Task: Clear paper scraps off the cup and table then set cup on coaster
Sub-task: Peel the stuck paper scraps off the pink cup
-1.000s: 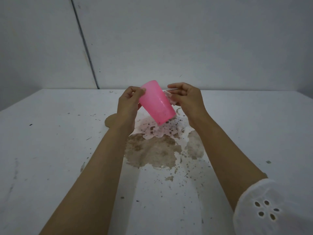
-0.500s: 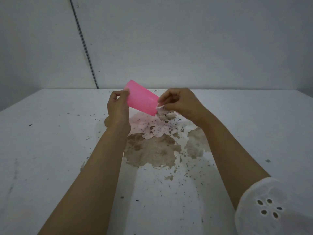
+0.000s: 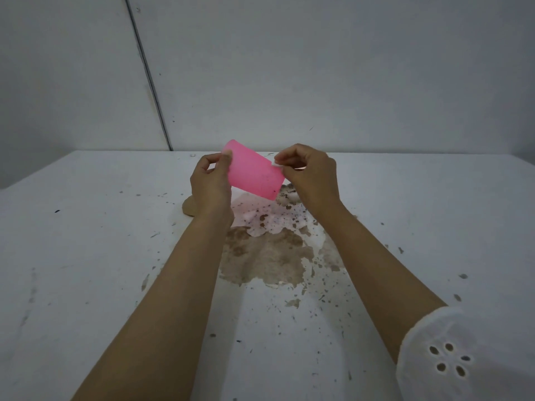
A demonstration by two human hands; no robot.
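Observation:
A pink plastic cup (image 3: 253, 173) is held tilted, almost on its side, above the white table (image 3: 86, 256). My left hand (image 3: 210, 185) grips it at the rim end, on the left. My right hand (image 3: 308, 173) pinches a small white paper scrap (image 3: 277, 164) against the cup's upper right side. A tan round coaster (image 3: 188, 208) lies on the table behind my left wrist, mostly hidden. White paper scraps (image 3: 267, 219), speckled with brown, lie under the cup.
A large brown stain (image 3: 266, 259) spreads over the table in front of the scraps, with dark specks scattered around it. Grey walls stand close behind the table's far edge. A white eyelet sleeve (image 3: 451, 357) covers my right upper arm.
The cup has tipped from bottom-down to nearly lying sideways, its bottom pointing lower right. My right hand went down toward the cup's bottom, then came back up its side, pinching a scrap.

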